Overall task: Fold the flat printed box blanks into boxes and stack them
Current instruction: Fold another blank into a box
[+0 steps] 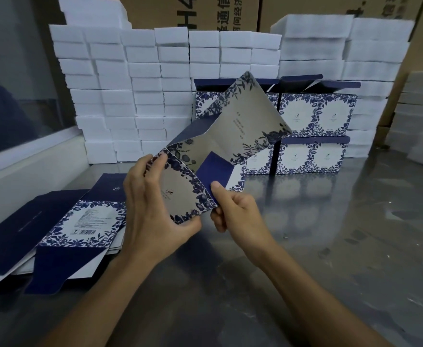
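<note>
Both hands hold one partly folded box blank (220, 144) up over the middle of the grey surface (330, 234). The left hand (152, 209) curls round its lower left panel, fingers above and thumb at the bottom edge; the right hand (233, 209) pinches the lower right fold, thumb up against a dark blue flap. The raised blank hides part of the stack of finished boxes (313, 131) standing behind it at 1 o'clock, two tiers high, their top flaps open. Small lines of writing on the blank's pale panel and a little emblem near the left fingers are too blurred to read.

At 9 o'clock lies a pile of flat blanks (62, 229), its left end cut off by the frame edge; the top one shows a barcode and a block of fine print, illegible. White foam blocks (135, 96) are stacked along the back. Behind them, brown cartons (205, 11) are cut off at the top, showing "H4" and partial Chinese characters, among them 通信.
</note>
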A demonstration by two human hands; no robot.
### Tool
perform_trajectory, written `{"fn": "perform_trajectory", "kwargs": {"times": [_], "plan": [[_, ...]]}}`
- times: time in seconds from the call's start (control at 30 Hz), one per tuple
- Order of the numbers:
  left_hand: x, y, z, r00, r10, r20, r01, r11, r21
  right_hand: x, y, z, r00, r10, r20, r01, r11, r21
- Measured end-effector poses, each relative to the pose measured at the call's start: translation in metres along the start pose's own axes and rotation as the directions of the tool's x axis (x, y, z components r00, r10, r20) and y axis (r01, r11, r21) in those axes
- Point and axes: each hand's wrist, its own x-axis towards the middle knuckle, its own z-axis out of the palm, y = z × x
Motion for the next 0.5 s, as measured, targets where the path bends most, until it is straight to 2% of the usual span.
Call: {"fn": "perform_trajectory", "kwargs": {"times": [0.27,0.5], "plan": [[0.000,-0.002,0.002,1.000,0.018,0.005,-0.018,1.000,0.016,0.003,0.005,0.001,0.997,0.049,-0.059,-0.048,0.999,0.017],[-0.002,0.002,0.006,0.999,0.046,0.010,-0.045,0.997,-0.060,0.008,0.007,-0.010,0.967,0.021,-0.253,-0.026,1.000,-0.017]]}}
